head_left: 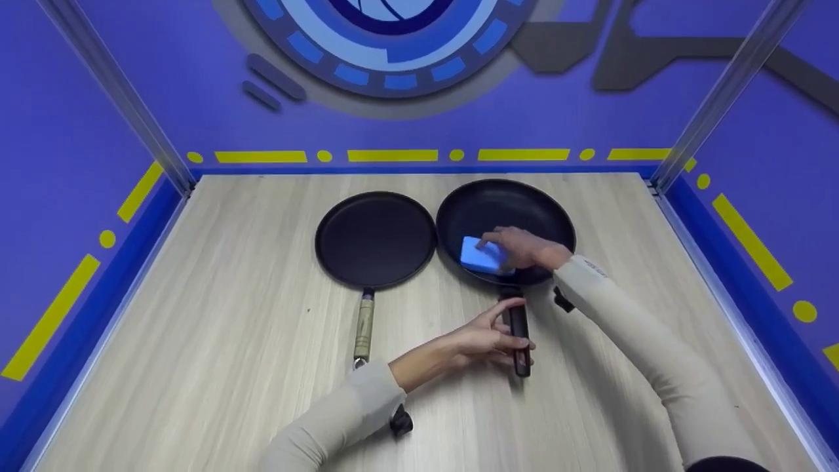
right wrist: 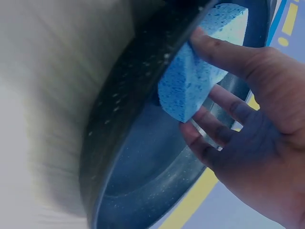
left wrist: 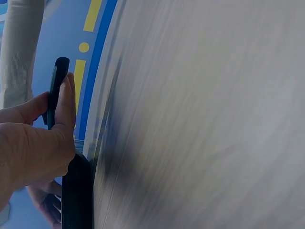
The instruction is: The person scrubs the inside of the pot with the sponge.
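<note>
A deep black frying pan [head_left: 505,203] lies at the back right of the table, its black handle [head_left: 519,334] pointing toward me. My left hand [head_left: 482,337] holds that handle between thumb and fingers, which the left wrist view also shows around the handle [left wrist: 59,81]. Inside the pan, near its front left wall, my right hand [head_left: 521,248] grips a blue sponge [head_left: 480,255]. Seen from the right wrist, the thumb and fingertips pinch the sponge [right wrist: 190,71] from opposite sides, just within the speckled pan wall [right wrist: 124,90].
A flat black griddle pan [head_left: 375,239] with a wooden handle [head_left: 364,328] lies left of the frying pan, their rims touching or nearly so. Blue-purple panels [head_left: 419,131] with yellow marks stand around the wooden table [head_left: 216,295] at the back and both sides.
</note>
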The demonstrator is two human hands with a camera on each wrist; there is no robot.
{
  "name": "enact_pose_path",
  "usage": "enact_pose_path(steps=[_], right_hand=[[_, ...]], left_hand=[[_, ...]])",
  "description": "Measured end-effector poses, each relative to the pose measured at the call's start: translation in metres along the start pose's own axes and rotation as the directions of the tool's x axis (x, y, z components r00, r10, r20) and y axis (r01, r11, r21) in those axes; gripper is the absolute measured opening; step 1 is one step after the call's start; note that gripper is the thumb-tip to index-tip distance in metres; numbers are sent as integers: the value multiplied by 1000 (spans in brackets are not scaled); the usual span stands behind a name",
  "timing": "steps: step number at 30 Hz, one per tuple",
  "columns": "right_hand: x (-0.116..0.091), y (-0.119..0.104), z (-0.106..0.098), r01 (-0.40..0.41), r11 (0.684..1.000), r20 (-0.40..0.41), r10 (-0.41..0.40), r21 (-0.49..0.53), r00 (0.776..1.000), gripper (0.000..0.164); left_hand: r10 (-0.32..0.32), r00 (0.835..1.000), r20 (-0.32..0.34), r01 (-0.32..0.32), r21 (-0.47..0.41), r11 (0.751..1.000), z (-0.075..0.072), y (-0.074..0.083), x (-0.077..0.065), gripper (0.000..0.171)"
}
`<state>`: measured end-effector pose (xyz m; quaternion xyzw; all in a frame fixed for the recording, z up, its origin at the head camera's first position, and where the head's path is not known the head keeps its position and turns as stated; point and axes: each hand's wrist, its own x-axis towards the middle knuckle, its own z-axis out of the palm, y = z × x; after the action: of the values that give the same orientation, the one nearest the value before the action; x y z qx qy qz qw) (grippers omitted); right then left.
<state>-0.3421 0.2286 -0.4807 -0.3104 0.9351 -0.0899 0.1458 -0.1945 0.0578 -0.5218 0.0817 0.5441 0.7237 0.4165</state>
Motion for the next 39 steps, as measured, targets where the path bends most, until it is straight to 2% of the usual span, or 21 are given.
enact_pose_path(steps=[5, 10, 14, 17, 21, 26, 32, 36, 39], right_hand=[[-22, 12, -2, 27, 999, 20, -28, 26, 999, 54], [-36, 27, -4, 1, 1000, 16, -1, 8, 1000, 51], [-41, 43, -6, -88, 995, -31, 87, -37, 996, 56], [-41, 55, -7, -167, 984, -82, 161, -65, 983, 57], [-32, 67, -5, -257, 961, -145, 242, -98, 959, 60], [-7, 74, -2, -345, 924, -215, 307, -167, 927, 62], [19, 79, 0, -385, 865, -334, 276, -323, 901, 59], [32, 81, 0, -389, 814, -356, 242, -432, 902, 60], [42, 80, -2, -379, 788, -372, 206, -485, 905, 63]], left_hand=[[-3, 1000, 2, 3, 15, 1000, 0, 1, 2, 73], [-17, 1000, 7, 17, -4, 1000, 0, 0, 2, 69], [-29, 999, 15, 29, -15, 999, 0, 0, 3, 70], [-32, 999, 24, 32, -11, 999, 0, 0, 3, 72], [-27, 999, 30, 27, -2, 1000, 1, 0, 2, 71], [-27, 999, 21, 26, 15, 1000, 3, -1, 0, 69], [-31, 999, 12, 31, -11, 999, 7, -2, 0, 68], [-32, 999, 5, 32, -23, 999, 7, -1, 1, 67], [-23, 1000, -6, 23, -21, 1000, 5, 1, 2, 67]])
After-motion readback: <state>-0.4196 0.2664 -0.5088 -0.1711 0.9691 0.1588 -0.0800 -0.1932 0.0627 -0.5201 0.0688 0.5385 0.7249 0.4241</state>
